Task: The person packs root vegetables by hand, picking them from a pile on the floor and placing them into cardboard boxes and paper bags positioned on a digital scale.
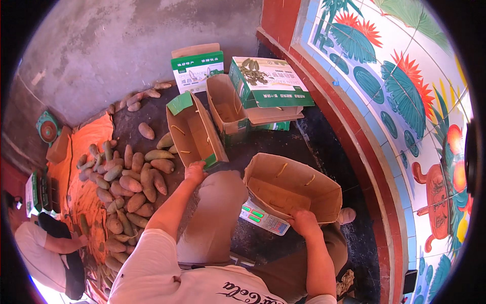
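Note:
My left hand point(195, 173) grips the near corner of an open, empty cardboard box point(196, 129) with a green flap and rope loops along its inner walls. Its fingers are closed over the rim. In front of me to the right, a second open cardboard box point(319, 190) sits on a digital scale point(263, 218) with lit green displays. My right hand point(305, 223) is closed on that box's near rim. Nothing lies inside this box apart from its rope loops. Part of the scale is hidden under it.
A large heap of long green and reddish root vegetables point(132, 185) lies at left, beside an orange sheet point(91, 142). Behind stand another open box point(223, 99) and printed green-and-white cartons point(271, 83). Another person point(48, 248) works at far left. A tiled wall point(385, 96) curves along the right.

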Motion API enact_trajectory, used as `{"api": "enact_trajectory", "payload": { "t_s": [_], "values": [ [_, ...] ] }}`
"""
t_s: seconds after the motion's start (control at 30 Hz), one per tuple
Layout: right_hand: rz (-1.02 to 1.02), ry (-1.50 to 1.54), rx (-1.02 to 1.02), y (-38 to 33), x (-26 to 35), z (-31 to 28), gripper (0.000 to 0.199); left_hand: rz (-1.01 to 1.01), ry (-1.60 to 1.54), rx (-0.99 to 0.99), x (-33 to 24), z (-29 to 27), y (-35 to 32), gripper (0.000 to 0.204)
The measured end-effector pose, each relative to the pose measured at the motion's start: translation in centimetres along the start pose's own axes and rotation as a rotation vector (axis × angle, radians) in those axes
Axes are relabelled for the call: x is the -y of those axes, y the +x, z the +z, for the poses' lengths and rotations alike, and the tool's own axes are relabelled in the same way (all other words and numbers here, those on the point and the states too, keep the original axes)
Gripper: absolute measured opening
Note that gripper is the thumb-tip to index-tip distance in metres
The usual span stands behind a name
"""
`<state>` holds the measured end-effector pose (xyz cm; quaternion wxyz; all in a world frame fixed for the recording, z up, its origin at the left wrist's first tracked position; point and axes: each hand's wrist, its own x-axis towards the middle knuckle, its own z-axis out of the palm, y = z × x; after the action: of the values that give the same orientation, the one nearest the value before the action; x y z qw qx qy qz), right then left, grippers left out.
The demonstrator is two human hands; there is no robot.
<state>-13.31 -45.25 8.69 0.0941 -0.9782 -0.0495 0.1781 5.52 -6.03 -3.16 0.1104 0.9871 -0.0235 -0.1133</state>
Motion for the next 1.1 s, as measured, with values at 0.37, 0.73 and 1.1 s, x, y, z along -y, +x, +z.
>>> {"api": "enact_trajectory", "payload": {
  "t_s": [0.37, 0.73, 1.1],
  "values": [
    [-0.001, 0.022, 0.045, 0.4, 0.2, 0.3, 0.025, -0.001, 0.065, -0.002, -0.1, 2.0, 2.5, 0.038],
    [-0.019, -0.027, 0.036, 0.3, 0.5, 0.1, 0.024, 0.052, 0.082, -0.197, 1.4, -2.6, 3.1, 0.021],
    [-0.057, 0.002, 0.001, 0.3, 0.6, 0.1, 0.024, 0.022, 0.152, -0.432, 3.5, -9.2, 4.8, 0.015]
  ]
}}
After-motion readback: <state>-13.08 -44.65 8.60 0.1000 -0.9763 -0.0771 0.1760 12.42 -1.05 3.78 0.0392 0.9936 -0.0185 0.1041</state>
